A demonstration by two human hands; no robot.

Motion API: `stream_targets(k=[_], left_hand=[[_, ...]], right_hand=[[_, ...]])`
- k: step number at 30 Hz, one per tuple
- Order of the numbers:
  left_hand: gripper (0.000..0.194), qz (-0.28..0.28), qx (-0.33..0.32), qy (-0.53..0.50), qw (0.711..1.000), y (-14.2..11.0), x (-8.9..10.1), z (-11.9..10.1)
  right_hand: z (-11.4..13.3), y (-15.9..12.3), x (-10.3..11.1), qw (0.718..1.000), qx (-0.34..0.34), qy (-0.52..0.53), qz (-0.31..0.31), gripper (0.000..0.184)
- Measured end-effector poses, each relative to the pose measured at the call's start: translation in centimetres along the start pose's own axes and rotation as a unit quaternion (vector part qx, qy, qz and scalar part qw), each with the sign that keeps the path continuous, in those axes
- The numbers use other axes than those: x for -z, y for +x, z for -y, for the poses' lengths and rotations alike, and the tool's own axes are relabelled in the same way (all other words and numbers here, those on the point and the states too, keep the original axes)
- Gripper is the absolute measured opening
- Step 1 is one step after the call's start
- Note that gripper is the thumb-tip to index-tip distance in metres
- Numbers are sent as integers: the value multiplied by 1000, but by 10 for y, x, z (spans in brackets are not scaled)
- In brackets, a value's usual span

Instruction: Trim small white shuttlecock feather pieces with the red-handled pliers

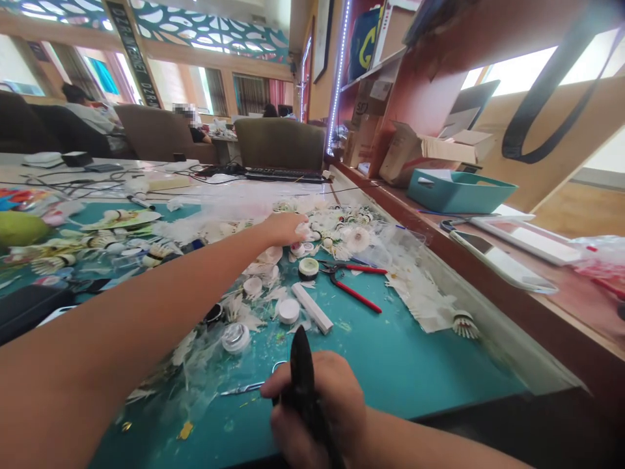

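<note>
Two hands: L hand [282,229] pinches feather [303,229], R hand [317,404] fists black handle [303,371]; one shuttlecock [465,324] done, several bases [288,311] loose.

A teal tabletop [430,361] carries red-handled pliers [349,283], scissors [247,389], loose white feathers [241,311], and white round shuttlecock bases [289,311].

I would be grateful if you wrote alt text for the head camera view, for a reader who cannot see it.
A person's left hand reaches over fluffy white feathers on a teal mat, while their right hand grips a tapered black object. Red-handled pliers lie on the mat between them.
</note>
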State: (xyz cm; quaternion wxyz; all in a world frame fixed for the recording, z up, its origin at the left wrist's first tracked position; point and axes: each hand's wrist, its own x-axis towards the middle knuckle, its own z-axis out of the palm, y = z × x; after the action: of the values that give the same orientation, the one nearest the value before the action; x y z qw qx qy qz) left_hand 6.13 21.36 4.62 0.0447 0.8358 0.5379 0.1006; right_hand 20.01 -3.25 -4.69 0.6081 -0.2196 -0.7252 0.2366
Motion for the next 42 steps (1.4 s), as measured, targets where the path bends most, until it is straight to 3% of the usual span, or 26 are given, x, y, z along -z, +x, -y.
stream_targets(k=[3, 6, 8, 11, 15, 18, 23, 27, 29, 32, 34, 36, 39, 42], left_hand=[[38, 34, 7, 12, 999, 6, -2, 0], [37, 20, 11, 5, 1000, 5, 0, 1], [37, -7, 11, -11, 1000, 1, 5, 2], [37, -55, 14, -51, 997, -14, 18, 1], [36, -98, 12, -137, 986, -52, 34, -10], [16, -113, 14, -225, 968, -90, 42, -23], [27, -80, 42, -376, 922, -148, 49, -41], [27, -50, 80, -452, 887, -177, 51, -48], [22, -32, 120, -497, 859, -188, 50, -49], [18, -33, 171, -548, 818, -203, 49, -49], [17, -37, 181, -564, 805, -211, 48, -49], [15, -31, 182, -566, 804, -217, 47, -49], [16, -36, 180, -554, 812, -222, 46, -49], [19, -58, 169, -532, 827, -223, 42, -47]], right_hand=[[-7, -3, -3, 999, -14, 8, 45, 15], [-16, -11, -2, 991, -27, -18, 130, 15], [-16, -11, -1, 994, -18, -5, 110, 15], [-6, 0, 0, 997, 30, 61, 28, 23], [7, 11, 0, 999, 44, 7, -13, 22], [9, 9, 2, 998, 48, -36, -17, 24], [9, 8, 10, 995, 77, -46, 39, 27], [12, 2, 17, 992, 73, -48, 87, 34], [17, -1, 18, 995, 73, -43, 56, 33], [26, 3, 21, 997, 23, -41, -61, 30], [30, 15, 26, 987, -46, -64, -143, 29], [29, 31, 31, 975, -73, -81, -192, 26], [20, 50, 38, 980, -80, -66, -172, 24], [8, 53, 40, 989, -116, -10, -93, 31]])
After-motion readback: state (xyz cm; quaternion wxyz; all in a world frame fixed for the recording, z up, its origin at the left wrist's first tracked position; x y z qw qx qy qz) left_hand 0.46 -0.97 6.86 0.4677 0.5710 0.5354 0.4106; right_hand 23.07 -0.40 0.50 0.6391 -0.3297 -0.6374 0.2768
